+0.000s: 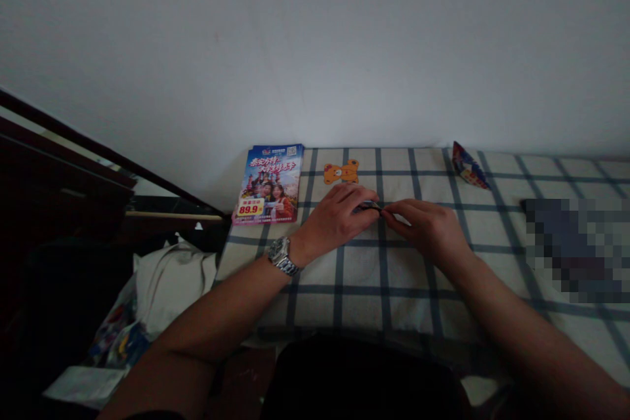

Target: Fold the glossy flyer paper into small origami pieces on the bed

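Note:
Over the checked cloth (361, 269), both my hands meet at a small folded piece of paper (368, 205), dark and bluish, mostly hidden by the fingers. My left hand (339, 213), with a metal watch (283, 256) on its wrist, is closed around the paper's left part. My right hand (428, 226) pinches the right tip between thumb and fingers. Just behind the left hand lies an orange bear-shaped cutout or print (341, 172). To the left is a stack of colourful leaflets (270, 184), with 89.9 printed on the top one.
A folded blue and red paper shape (468, 167) stands at the back right. Farther right lies a dark pixelated object (573, 249). A white wall (315, 46) rises behind the cloth. Bags (172, 282) sit low at the left, beside a dark wooden frame (54, 190).

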The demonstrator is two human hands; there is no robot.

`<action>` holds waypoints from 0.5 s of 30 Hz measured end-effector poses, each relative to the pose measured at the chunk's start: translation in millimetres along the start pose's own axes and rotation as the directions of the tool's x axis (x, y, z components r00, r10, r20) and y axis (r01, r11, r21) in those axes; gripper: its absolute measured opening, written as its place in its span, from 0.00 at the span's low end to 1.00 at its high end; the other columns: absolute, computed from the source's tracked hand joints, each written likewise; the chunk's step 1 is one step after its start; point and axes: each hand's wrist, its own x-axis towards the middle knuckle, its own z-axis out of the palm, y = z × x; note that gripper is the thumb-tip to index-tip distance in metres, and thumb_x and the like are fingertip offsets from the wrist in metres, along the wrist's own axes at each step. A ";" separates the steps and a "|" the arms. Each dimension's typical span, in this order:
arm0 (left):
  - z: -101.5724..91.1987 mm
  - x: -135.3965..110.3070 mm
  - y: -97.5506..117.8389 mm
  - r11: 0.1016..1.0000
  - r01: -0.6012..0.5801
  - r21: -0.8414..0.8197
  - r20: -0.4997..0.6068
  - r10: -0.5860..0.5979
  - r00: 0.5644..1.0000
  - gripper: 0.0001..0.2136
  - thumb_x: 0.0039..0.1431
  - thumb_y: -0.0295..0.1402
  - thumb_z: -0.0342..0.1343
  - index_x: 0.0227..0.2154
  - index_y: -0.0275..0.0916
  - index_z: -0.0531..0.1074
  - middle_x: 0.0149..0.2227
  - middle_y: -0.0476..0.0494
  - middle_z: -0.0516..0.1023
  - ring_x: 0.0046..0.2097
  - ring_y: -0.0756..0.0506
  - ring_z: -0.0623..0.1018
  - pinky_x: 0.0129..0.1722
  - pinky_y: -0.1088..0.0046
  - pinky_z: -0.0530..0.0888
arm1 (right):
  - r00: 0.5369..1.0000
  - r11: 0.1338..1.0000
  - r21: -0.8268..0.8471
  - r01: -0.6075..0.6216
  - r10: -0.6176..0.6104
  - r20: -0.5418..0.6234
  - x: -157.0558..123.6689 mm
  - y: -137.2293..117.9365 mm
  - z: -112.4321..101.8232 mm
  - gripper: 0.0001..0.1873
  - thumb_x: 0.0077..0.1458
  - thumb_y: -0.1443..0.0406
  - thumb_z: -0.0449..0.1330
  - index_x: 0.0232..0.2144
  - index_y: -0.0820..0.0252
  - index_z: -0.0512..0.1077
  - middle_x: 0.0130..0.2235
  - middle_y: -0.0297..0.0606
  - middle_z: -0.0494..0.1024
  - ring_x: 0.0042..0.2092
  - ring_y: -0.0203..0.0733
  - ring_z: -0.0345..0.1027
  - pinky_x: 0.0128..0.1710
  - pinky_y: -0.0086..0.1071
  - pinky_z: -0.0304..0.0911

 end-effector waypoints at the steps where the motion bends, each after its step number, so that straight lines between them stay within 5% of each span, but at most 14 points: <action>1: 0.3 0.1 0.2 1.000 0.000 -0.006 0.000 0.000 1.000 0.03 0.72 0.32 0.58 0.42 0.40 0.76 0.53 0.43 0.77 0.56 0.42 0.74 0.58 0.60 0.75 | 1.000 1.000 -0.010 0.009 -0.009 0.003 -0.2 0.0 0.1 0.10 0.70 0.64 0.61 0.37 0.59 0.80 0.37 0.38 0.86 0.33 0.40 0.79 0.31 0.32 0.64; 15: 2.6 -2.5 1.0 0.996 0.048 -0.069 0.025 -0.047 0.999 0.07 0.73 0.36 0.57 0.47 0.41 0.76 0.54 0.42 0.77 0.54 0.42 0.76 0.57 0.59 0.75 | 0.998 0.997 -0.039 0.061 -0.061 -0.007 -1.1 1.2 1.0 0.09 0.70 0.65 0.61 0.36 0.59 0.78 0.36 0.39 0.85 0.34 0.40 0.79 0.34 0.32 0.66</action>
